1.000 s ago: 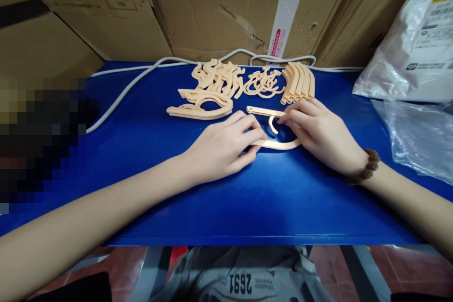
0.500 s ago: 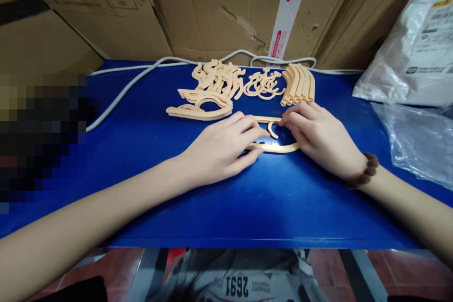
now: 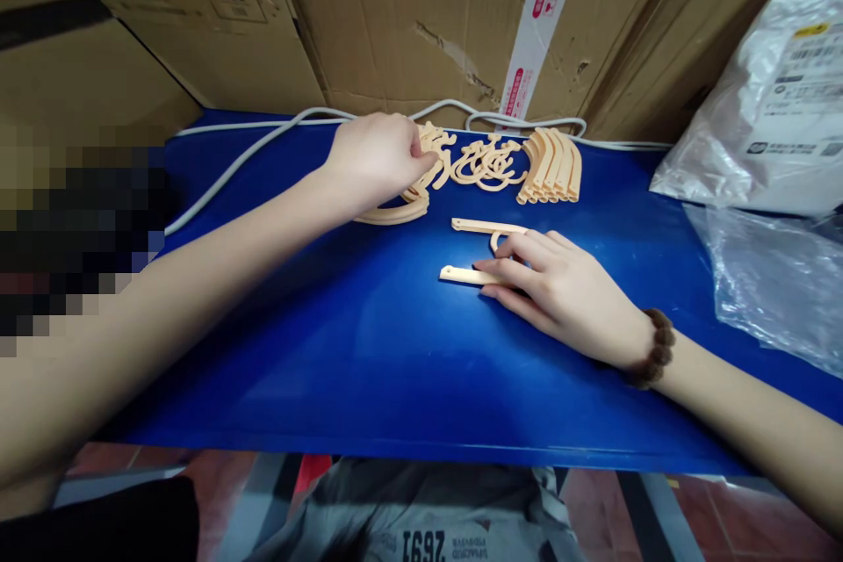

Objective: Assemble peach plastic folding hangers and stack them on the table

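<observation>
The right hand (image 3: 559, 288) pinches one cream folding hanger (image 3: 464, 275) on the blue table (image 3: 329, 351); the left hand (image 3: 372, 154), grip hidden, is at one heap of wavy pieces (image 3: 435, 140). Beyond: one hook pile (image 3: 487, 164), one row of curved arms (image 3: 551, 165), one white cable (image 3: 322, 111), cardboard boxes (image 3: 408, 0).

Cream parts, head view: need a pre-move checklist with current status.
1. Right hand on the lower bar: ok, fingertips on both sides.
2. Left ends of lower bar and upper bar together: not ok, visibly apart.
3. Left hand gripping a wavy piece: cannot tell, the hand hides it.
4. Hooks uncovered: ok.
5. Curved pieces lined up: ok, side by side.
6. Clear plastic apart from right hand: ok.
</observation>
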`<state>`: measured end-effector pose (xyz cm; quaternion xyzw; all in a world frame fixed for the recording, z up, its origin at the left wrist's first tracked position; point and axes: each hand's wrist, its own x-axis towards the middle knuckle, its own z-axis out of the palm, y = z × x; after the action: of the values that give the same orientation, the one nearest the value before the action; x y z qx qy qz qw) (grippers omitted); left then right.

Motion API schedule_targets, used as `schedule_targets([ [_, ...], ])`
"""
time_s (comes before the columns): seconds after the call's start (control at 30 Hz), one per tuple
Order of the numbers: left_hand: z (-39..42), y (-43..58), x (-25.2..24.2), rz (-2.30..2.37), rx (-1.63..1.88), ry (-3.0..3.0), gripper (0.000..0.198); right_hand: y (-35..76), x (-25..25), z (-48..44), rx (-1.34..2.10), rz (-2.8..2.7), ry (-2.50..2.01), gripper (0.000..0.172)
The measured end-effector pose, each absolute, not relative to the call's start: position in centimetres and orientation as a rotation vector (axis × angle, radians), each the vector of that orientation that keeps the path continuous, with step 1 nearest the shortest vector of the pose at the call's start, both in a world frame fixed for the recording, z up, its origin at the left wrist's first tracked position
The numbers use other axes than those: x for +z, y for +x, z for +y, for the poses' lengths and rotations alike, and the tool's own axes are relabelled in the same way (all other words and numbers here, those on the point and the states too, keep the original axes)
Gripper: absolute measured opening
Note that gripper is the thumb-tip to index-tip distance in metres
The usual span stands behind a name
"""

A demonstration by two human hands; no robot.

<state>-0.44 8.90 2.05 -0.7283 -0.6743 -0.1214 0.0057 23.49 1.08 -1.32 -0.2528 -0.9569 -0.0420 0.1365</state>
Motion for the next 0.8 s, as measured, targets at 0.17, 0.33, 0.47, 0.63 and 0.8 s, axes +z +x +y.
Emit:
schedule_targets([
  [0.17,11.2,-0.2,1.1,-2.151,-0.378,-2.261,0.028,23.4,-1.2,1.1,-0.087,-2.786,-0.706,0.029],
  [0.33,12.1,-0.3,0.5,-2.212,-0.519,-2.261,0.020,23.3,-1.1,1.0,-0.091,-2.804,-0.720,0.028],
  [0.47,12.0,-0.5,0.6,-2.229,-0.643,-2.241,0.018,23.3,-1.1,1.0,-0.197,-2.817,-0.708,0.030],
  [0.63,11.5,-0.6,1.0,-2.217,-0.739,-2.225,0.019,23.3,-1.1,1.0,-0.263,-2.810,-0.690,0.031],
  [0.8,10.1,-1.0,2.3,-2.113,-0.891,-2.240,0.022,23.3,-1.3,1.1,-0.277,-2.809,-0.691,0.029],
])
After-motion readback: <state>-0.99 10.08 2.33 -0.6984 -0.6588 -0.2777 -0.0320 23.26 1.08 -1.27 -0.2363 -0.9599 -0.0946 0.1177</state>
